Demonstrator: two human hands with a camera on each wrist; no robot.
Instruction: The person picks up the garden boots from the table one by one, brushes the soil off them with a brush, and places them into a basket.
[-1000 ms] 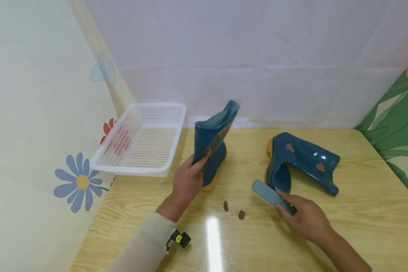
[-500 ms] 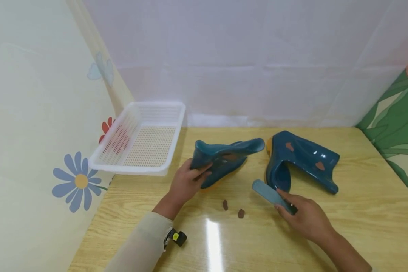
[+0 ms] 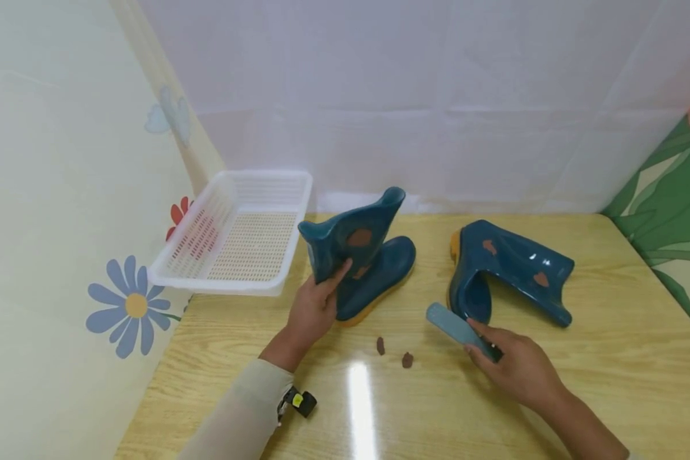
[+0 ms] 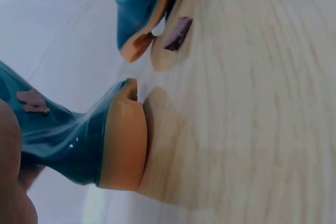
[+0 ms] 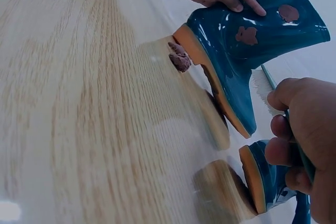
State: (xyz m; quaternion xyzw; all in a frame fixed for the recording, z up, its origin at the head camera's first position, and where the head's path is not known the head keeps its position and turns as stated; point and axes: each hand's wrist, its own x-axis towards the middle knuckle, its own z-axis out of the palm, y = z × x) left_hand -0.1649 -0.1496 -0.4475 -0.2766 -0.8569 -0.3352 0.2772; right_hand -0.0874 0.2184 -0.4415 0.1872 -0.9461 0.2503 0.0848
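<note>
My left hand [image 3: 313, 308] grips the shaft of a dark teal rain boot [image 3: 379, 271] with an orange sole. Brown patches [image 3: 359, 237] show on its shaft, which leans left while the toe points to the back right. In the left wrist view, the orange heel [image 4: 123, 145] is right at the tabletop. My right hand [image 3: 517, 370] holds a brush [image 3: 453, 324] with a light blue back; its pale bristles [image 5: 261, 90] show in the right wrist view. Just beyond the brush lies a second teal boot [image 3: 517, 268] on its side, also carrying brown patches.
Two small brown lumps [image 3: 381, 345] lie on the wooden table [image 3: 437, 415] in front of the held boot. A white perforated basket [image 3: 218, 284] stands at the back left, against the wall. A white curtain-like backdrop [image 3: 437, 115] closes off the rear.
My left hand has turned the boot: its shaft tipped down toward me, then rose again, and its toe swung to the right, showing the patched side. The right hand and brush have stayed put.
</note>
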